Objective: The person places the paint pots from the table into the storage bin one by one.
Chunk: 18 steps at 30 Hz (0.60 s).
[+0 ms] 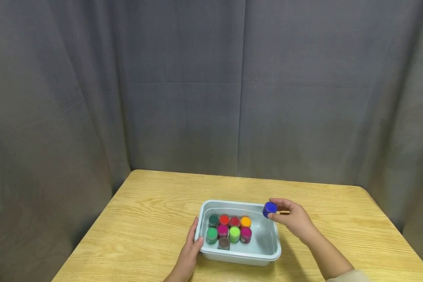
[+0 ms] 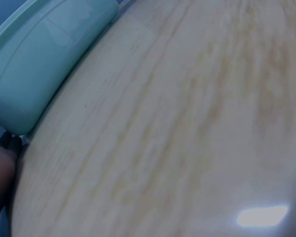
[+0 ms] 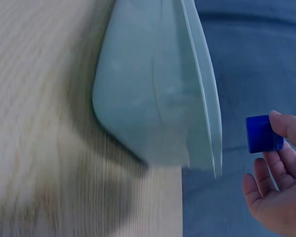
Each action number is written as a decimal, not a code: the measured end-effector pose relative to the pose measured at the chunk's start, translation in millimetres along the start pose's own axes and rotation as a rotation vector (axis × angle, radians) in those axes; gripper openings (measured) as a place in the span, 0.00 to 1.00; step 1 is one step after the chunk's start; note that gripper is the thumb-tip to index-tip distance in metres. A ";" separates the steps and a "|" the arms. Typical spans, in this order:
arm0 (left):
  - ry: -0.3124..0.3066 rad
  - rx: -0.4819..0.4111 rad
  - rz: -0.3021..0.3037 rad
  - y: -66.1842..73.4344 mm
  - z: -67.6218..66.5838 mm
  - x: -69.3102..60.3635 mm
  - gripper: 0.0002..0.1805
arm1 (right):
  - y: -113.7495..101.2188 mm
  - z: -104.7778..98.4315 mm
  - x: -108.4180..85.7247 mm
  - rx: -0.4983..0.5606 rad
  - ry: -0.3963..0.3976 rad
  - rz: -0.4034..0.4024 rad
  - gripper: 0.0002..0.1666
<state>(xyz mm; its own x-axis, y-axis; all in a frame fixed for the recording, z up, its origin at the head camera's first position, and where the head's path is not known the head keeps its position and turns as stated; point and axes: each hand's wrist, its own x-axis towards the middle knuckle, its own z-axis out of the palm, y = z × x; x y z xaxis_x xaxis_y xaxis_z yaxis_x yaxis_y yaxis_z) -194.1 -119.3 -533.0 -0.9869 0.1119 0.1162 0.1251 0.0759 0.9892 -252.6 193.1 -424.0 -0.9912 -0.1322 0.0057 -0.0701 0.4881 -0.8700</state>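
Note:
My right hand point(image 1: 297, 221) pinches a small blue paint pot point(image 1: 270, 209) between thumb and fingers, above the right rim of a pale blue plastic tub point(image 1: 239, 257). In the right wrist view the blue pot point(image 3: 260, 134) is held sideways, apart from the tub's wall point(image 3: 143, 84). My left hand point(image 1: 187, 252) grips the tub's left side, thumb at the rim and fingers along the outer wall. Inside stand several paint pots, among them a dark green one point(image 1: 213, 221), an orange one point(image 1: 245, 222), a lime green one point(image 1: 234, 234) and a brown one point(image 1: 224, 243).
The tub stands on a wood-grain table point(image 1: 155, 211), near its front. Grey curtains point(image 1: 183, 98) hang behind the table and along both sides. Within the tub, the pots sit in rows toward the left, with bare floor point(image 1: 264, 239) on the right.

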 end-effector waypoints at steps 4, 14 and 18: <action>0.006 0.006 -0.002 0.9 0.5 -0.1 0.34 | -7.4 12.6 -2.6 0.013 -0.045 0.003 0.31; 0.011 -0.008 -0.015 2.4 1.4 -0.2 0.34 | -14.1 40.3 -4.2 0.043 -0.160 -0.037 0.29; 0.012 -0.001 -0.009 1.9 1.4 -0.3 0.34 | -14.1 50.3 -4.1 0.047 -0.220 -0.079 0.27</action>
<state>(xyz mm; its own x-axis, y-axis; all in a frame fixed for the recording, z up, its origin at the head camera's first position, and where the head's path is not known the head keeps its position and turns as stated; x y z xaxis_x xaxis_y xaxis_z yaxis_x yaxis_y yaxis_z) -193.4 -117.8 -531.3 -0.9892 0.0988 0.1080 0.1158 0.0762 0.9904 -241.9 143.4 -436.6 -0.9341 -0.3558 -0.0289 -0.1357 0.4289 -0.8931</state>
